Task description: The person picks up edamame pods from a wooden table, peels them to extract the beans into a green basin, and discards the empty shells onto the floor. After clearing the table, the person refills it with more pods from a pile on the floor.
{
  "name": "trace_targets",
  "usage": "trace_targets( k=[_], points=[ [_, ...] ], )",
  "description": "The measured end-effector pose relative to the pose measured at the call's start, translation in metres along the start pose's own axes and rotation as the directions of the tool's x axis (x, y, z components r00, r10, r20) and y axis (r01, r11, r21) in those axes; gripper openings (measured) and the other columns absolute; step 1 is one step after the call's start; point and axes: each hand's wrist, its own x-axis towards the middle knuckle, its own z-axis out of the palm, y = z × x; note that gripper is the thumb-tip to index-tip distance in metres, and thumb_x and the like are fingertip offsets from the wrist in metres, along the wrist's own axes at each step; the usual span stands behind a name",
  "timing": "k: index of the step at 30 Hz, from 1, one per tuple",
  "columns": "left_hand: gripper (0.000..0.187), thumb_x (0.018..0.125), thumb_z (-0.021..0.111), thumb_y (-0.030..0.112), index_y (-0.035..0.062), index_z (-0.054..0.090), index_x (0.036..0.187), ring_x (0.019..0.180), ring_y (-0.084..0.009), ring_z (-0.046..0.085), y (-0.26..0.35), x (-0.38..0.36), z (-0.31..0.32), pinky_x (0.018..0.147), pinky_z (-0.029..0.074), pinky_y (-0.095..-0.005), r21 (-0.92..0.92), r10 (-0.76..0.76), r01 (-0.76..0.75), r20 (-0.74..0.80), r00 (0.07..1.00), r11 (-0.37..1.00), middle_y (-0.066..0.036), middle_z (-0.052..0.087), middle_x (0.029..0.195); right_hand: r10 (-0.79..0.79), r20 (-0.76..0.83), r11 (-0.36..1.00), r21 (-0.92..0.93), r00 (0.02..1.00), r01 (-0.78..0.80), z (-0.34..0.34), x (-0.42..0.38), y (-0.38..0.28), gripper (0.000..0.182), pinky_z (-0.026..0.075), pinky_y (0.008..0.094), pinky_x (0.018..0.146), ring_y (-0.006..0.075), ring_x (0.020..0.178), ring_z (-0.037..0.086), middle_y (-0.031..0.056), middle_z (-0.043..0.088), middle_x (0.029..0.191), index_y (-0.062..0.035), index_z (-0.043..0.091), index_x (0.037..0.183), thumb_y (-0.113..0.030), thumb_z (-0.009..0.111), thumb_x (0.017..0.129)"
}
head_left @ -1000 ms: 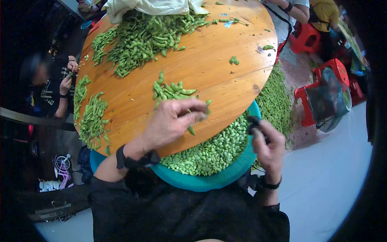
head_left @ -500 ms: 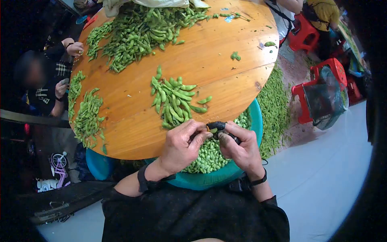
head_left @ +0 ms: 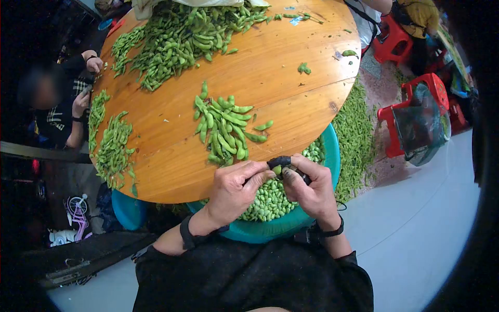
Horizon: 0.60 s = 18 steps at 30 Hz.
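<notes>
My left hand (head_left: 236,188) and my right hand (head_left: 312,192) meet above a teal basin (head_left: 260,235) filled with shelled green beans (head_left: 270,200). Between their fingertips is a green bean pod (head_left: 277,170), pinched from both sides. Black wrapping covers a finger of my right hand. A small pile of pods (head_left: 226,127) lies on the round wooden table (head_left: 171,166), just beyond my left hand.
A large heap of pods (head_left: 182,44) covers the table's far side, with smaller piles (head_left: 114,148) at left. A co-worker (head_left: 57,104) sits at the left edge. Empty pods (head_left: 353,140) cover the floor right of the basin, near red stools (head_left: 431,93).
The view has shifted slightly. The pod between my fingertips shows more of its green surface. At the left, the co-worker's hands have moved a little.
</notes>
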Motion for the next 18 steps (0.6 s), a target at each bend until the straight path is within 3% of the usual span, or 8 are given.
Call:
trace_targets(
  k=[2, 6, 8, 11, 13, 14, 15, 18],
  points=[
    [0.027, 0.091, 0.071, 0.020, -0.0023, 0.064, 0.104, 0.066, -0.0080, 0.059, 0.006, -0.004, 0.004, 0.056, 0.047, -0.0215, -0.139, -0.133, 0.141, 0.063, 0.989, 0.980, -0.003, 0.062, 0.073, -0.200, -0.055, 0.942, -0.284, 0.978, 0.177, 0.004, -0.001, 0.008, 0.016, 0.040, 0.0276, 0.054, 0.0119, 0.063, 0.051, 0.0047, 0.052, 0.072, 0.0022, 0.065, 0.100, 0.001, 0.058, 0.086],
    [0.025, 0.095, 0.066, 0.022, -0.0021, 0.063, 0.096, 0.065, -0.0052, 0.058, 0.009, -0.005, 0.004, 0.054, 0.046, -0.0210, -0.353, -0.377, 0.447, 0.253, 0.891, 0.822, -0.002, 0.062, 0.074, -0.232, -0.019, 0.930, -0.299, 0.973, 0.216, 0.004, -0.002, 0.009, 0.013, 0.038, 0.0258, 0.052, 0.0093, 0.059, 0.049, 0.0026, 0.052, 0.071, 0.0026, 0.065, 0.099, 0.000, 0.057, 0.089],
    [0.026, 0.097, 0.063, 0.025, -0.0016, 0.062, 0.094, 0.063, -0.0054, 0.058, 0.009, -0.002, -0.003, 0.053, 0.045, -0.0213, -0.344, -0.417, 0.514, 0.319, 0.851, 0.786, -0.003, 0.063, 0.077, 0.047, 0.023, 0.999, -0.027, 0.999, -0.046, 0.000, -0.004, -0.002, 0.012, 0.037, 0.0240, 0.049, 0.0063, 0.056, 0.047, 0.0008, 0.051, 0.071, 0.0027, 0.065, 0.099, -0.001, 0.056, 0.091],
    [0.032, 0.101, 0.056, 0.028, -0.0004, 0.058, 0.085, 0.061, -0.0073, 0.059, 0.010, 0.007, -0.015, 0.050, 0.046, -0.0239, -0.360, -0.427, 0.620, 0.486, 0.763, 0.697, -0.004, 0.063, 0.076, 0.185, 0.071, 0.974, 0.116, 0.980, -0.192, -0.004, -0.004, -0.003, 0.011, 0.035, 0.0222, 0.047, 0.0028, 0.055, 0.045, -0.0016, 0.050, 0.071, 0.0029, 0.064, 0.098, -0.003, 0.055, 0.094],
    [0.034, 0.105, 0.047, 0.030, -0.0007, 0.060, 0.096, 0.059, -0.0091, 0.059, 0.003, 0.005, -0.014, 0.052, 0.048, -0.0233, -0.474, -0.386, 0.683, 0.581, 0.717, 0.555, -0.003, 0.061, 0.078, 0.193, 0.046, 0.976, 0.094, 0.980, -0.196, -0.001, -0.003, 0.001, 0.010, 0.037, 0.0256, 0.048, 0.0091, 0.055, 0.049, 0.0020, 0.049, 0.068, 0.0027, 0.063, 0.097, -0.001, 0.057, 0.090],
    [0.034, 0.105, 0.047, 0.030, -0.0007, 0.060, 0.096, 0.059, -0.0091, 0.059, 0.000, 0.004, -0.012, 0.052, 0.048, -0.0233, -0.475, -0.386, 0.683, 0.581, 0.717, 0.555, -0.003, 0.061, 0.078, -0.096, -0.021, 0.971, -0.222, 0.995, 0.089, 0.000, -0.002, 0.006, 0.011, 0.038, 0.0280, 0.048, 0.0140, 0.055, 0.050, 0.0048, 0.049, 0.068, 0.0023, 0.063, 0.097, 0.002, 0.059, 0.086],
    [0.033, 0.105, 0.046, 0.028, -0.0015, 0.058, 0.104, 0.063, -0.0096, 0.060, -0.002, 0.004, -0.008, 0.055, 0.049, -0.0234, -0.512, -0.367, 0.670, 0.573, 0.733, 0.538, -0.004, 0.061, 0.084, -0.382, 0.010, 0.787, -0.521, 0.924, 0.331, 0.003, -0.002, 0.009, 0.014, 0.039, 0.0304, 0.049, 0.0190, 0.055, 0.051, 0.0076, 0.049, 0.069, 0.0020, 0.062, 0.096, 0.004, 0.060, 0.083],
    [0.032, 0.106, 0.042, 0.025, -0.0024, 0.054, 0.116, 0.072, -0.0102, 0.060, 0.004, 0.002, -0.002, 0.061, 0.051, -0.0242, -0.617, -0.359, 0.653, 0.546, 0.757, 0.438, -0.005, 0.059, 0.094, -0.478, -0.020, 0.705, -0.605, 0.878, 0.370, 0.016, -0.006, 0.007, 0.020, 0.040, 0.0344, 0.050, 0.0256, 0.057, 0.050, 0.0119, 0.048, 0.072, 0.0015, 0.060, 0.094, 0.010, 0.062, 0.076]
  ],
)
